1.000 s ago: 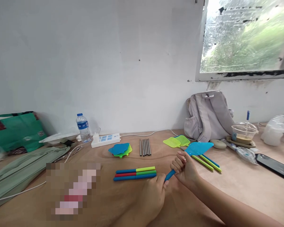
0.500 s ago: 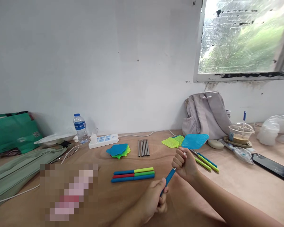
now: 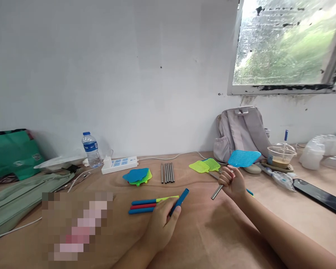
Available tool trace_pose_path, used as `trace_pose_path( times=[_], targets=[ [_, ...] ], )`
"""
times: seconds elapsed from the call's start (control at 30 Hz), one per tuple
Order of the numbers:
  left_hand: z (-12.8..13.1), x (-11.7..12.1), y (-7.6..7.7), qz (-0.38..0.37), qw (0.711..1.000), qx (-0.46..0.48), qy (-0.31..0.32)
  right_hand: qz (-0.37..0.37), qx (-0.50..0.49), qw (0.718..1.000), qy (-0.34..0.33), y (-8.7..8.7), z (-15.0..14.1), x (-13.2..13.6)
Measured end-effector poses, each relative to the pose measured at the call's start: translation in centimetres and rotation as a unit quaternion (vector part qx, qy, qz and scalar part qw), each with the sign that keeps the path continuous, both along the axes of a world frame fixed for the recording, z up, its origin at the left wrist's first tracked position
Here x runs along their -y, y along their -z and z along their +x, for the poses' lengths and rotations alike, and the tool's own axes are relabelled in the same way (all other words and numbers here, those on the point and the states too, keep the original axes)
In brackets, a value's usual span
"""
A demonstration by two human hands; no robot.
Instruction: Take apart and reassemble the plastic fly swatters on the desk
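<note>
My left hand (image 3: 162,224) is closed around a blue hollow handle (image 3: 182,198), its end tilted up and to the right. Apart from it, my right hand (image 3: 233,185) grips a fly swatter (image 3: 244,158) by its metal rod, with the blue mesh head above the fist and the bare rod end poking out below. Behind my left hand lie several coloured handles (image 3: 143,206) in rows, partly covered by it. A pile of swatter heads (image 3: 137,175) and a row of metal rods (image 3: 168,173) lie farther back. Yellow-green fly swatters (image 3: 199,166) rest behind my right hand, their handles mostly hidden.
A power strip (image 3: 120,164) and a water bottle (image 3: 91,150) stand near the wall at left. A grey backpack (image 3: 240,130), a plastic cup (image 3: 281,155) and a black phone (image 3: 320,196) are at right. Green cloth (image 3: 28,196) and a blurred patch lie at left.
The blue handle has come off the swatter's metal rod. My left hand has moved left with the handle; my right hand has moved right with the rod and head.
</note>
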State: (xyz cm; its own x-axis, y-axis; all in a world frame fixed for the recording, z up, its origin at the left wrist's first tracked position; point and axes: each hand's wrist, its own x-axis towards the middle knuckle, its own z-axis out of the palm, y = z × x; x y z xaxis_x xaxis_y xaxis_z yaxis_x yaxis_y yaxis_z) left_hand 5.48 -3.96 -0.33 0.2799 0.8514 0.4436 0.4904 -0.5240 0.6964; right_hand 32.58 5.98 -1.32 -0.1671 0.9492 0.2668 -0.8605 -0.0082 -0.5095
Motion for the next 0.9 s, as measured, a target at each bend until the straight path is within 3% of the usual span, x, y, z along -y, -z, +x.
trace_pose_path(
  times=[0.1, 0.27, 0.4, 0.5, 0.63, 0.77, 0.9],
  targets=[
    [-0.5, -0.2, -0.1, 0.053, 0.996, -0.066, -0.002, -0.004, 0.008, 1.000, -0.011, 0.2, -0.4, 0.2],
    [-0.8, -0.9, -0.5, 0.097, 0.991, -0.092, -0.031, -0.027, 0.033, 0.999, -0.006, 0.0, -1.2, 0.5],
    [-0.8, -1.1, -0.3, 0.098, 0.988, -0.108, -0.053, -0.065, 0.136, 0.988, -0.021, -0.7, -2.4, 1.2],
    [-0.8, -1.3, 0.0, 0.100, 0.986, -0.122, -0.059, -0.070, 0.269, 0.960, -0.034, -1.3, -3.5, 2.1],
    [-0.5, -1.7, 0.4, 0.114, 0.982, -0.138, -0.066, -0.050, 0.430, 0.901, -0.028, -1.6, -5.5, 3.6],
    [0.3, -2.1, 0.8, 0.138, 0.975, -0.161, -0.061, -0.035, 0.498, 0.866, -0.012, -1.6, -7.3, 4.7],
    [1.0, -2.4, 1.3, 0.148, 0.971, -0.179, -0.057, -0.038, 0.516, 0.854, -0.048, -1.7, -8.0, 5.0]
  ],
)
